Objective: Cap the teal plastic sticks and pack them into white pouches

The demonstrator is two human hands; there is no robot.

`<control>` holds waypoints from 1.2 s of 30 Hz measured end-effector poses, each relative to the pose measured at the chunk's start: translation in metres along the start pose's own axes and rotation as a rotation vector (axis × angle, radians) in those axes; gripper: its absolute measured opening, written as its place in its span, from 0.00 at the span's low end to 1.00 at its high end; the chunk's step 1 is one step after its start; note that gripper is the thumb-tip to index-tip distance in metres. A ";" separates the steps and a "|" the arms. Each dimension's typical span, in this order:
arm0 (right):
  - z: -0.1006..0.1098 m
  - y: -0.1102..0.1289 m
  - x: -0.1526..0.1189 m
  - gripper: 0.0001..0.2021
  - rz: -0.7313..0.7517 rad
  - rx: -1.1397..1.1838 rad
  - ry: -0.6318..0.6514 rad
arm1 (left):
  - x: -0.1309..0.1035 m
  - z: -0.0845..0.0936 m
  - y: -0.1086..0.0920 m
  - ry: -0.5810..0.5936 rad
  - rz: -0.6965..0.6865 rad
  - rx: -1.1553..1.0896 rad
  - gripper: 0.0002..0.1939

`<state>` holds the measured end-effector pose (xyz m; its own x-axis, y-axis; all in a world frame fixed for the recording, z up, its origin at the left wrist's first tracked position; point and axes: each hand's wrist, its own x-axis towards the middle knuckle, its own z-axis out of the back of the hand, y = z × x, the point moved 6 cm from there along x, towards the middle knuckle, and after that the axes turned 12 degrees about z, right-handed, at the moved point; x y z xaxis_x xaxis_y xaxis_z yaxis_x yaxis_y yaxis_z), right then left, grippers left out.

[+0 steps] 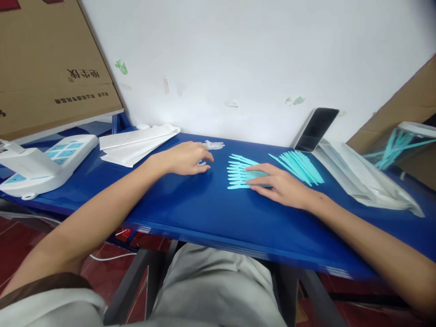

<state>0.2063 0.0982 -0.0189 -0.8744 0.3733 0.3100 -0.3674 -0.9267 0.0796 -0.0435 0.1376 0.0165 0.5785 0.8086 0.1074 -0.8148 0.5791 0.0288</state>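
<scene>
Several turquoise sticks (237,175) lie side by side on the blue table (194,206). My right hand (277,184) rests over their right ends, its fingers spread. Further right is a second bunch of turquoise sticks (301,167), slanting and close together. My left hand (188,158) is left of the first sticks, thumb and fingers apart, beside small whitish pieces (214,145). A few more of these pieces show between its thumb and fingers, partly hidden; none is seen gripped.
A phone (316,129) leans near the wall, with a white plastic bag (368,184) beside it. At the right, a clear container (395,145) holds turquoise sticks. Folded white paper (136,143) and a white power strip (68,156) lie left.
</scene>
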 end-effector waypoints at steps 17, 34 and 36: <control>0.003 0.002 0.004 0.14 -0.117 0.046 0.038 | -0.005 -0.031 0.012 -0.113 -0.101 0.108 0.23; 0.006 0.009 0.000 0.11 -0.153 0.284 0.167 | 0.018 -0.031 -0.006 -0.061 -0.141 0.061 0.12; 0.011 0.013 0.004 0.11 -0.072 0.201 0.088 | 0.013 -0.030 -0.011 -0.077 -0.166 -0.005 0.12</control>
<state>0.2016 0.0866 -0.0061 -0.8756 0.4330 0.2139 -0.3668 -0.8844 0.2887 -0.0256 0.1446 -0.0121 0.6999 0.6919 0.1774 -0.7083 0.7044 0.0472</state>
